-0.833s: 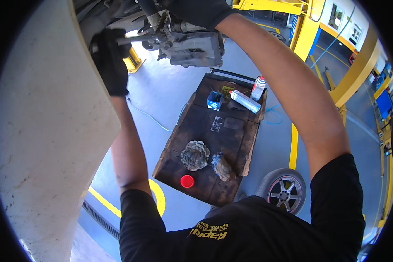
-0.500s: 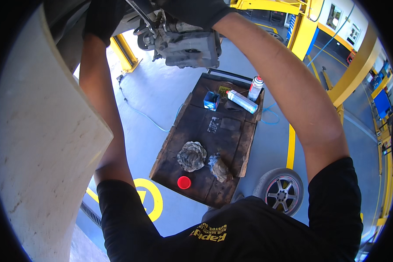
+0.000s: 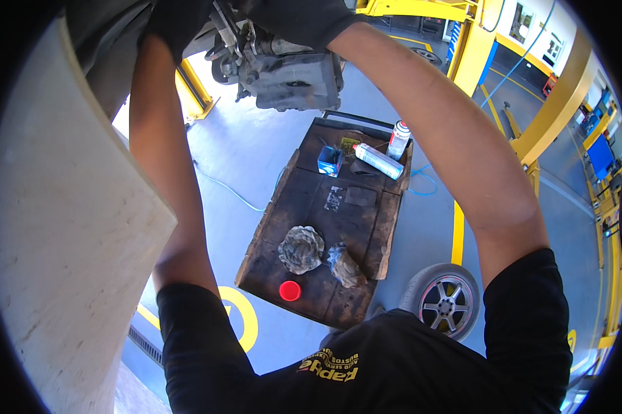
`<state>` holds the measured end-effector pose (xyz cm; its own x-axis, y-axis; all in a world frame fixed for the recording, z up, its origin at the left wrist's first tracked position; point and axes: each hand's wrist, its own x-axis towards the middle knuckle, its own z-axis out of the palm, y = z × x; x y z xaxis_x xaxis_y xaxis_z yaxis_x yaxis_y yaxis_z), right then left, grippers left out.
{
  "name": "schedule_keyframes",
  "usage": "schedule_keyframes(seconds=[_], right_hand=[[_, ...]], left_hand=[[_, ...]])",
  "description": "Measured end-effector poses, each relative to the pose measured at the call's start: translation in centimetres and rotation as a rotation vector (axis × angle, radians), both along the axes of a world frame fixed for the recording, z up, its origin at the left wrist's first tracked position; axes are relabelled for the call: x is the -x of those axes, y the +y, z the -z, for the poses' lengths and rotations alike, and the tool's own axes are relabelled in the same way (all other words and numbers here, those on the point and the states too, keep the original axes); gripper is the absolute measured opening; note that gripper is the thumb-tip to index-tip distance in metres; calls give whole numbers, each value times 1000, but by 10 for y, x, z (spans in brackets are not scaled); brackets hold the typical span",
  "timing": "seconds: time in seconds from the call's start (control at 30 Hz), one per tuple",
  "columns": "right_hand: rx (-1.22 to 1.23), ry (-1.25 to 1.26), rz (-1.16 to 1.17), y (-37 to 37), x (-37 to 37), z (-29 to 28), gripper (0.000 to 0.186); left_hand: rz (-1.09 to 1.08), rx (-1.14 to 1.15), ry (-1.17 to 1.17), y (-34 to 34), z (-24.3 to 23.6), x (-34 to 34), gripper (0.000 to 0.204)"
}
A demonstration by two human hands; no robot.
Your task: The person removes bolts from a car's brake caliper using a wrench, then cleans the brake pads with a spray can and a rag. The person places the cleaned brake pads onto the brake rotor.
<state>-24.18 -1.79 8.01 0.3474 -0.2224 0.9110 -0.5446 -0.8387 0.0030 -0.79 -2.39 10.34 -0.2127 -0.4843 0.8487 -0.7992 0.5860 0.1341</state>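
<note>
Both my arms reach up to the top edge of the view, under a raised vehicle. My left hand (image 3: 176,25), in a black glove, is up beside the dark underside, its fingers out of sight. My right hand (image 3: 298,19), also black-gloved, is over the top of a grey metal engine or gearbox housing (image 3: 292,79); its fingers are hidden too. Between the hands a shiny metal rod-like part (image 3: 226,26) slants down toward the housing. Whether either hand grips it cannot be made out.
Below stands a cardboard-covered cart (image 3: 311,207) with two spray cans (image 3: 378,161), a blue box (image 3: 329,161), crumpled rags (image 3: 301,249) and a red cap (image 3: 290,290). A wheel (image 3: 443,302) lies right of it. A pale body panel (image 3: 83,228) fills the left; yellow lift posts (image 3: 473,58) stand beyond.
My left hand has shifted slightly right and down, and my right hand slightly left. The whole view has moved a little; the things on the cart lie as before.
</note>
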Motion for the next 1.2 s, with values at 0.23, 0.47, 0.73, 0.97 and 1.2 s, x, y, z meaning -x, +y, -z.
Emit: schedule_keyframes(seconds=[0.23,0.47,0.73,0.97,1.2], right_hand=[[-54,31,13,6,2,-1,47],[-6,51,64,9,3,-5,48],[-12,58,78,2,-1,0,45],[24,53,51,1,-1,-1,42],[-7,9,13,4,2,-1,47]], left_hand=[[-96,384,254,110,160,65,21],[231,430,819,97,214,33,41],[-371,547,-259,55,63,-14,34],[-520,369,-496,21,21,7,39],[314,391,587,101,209,64,28]])
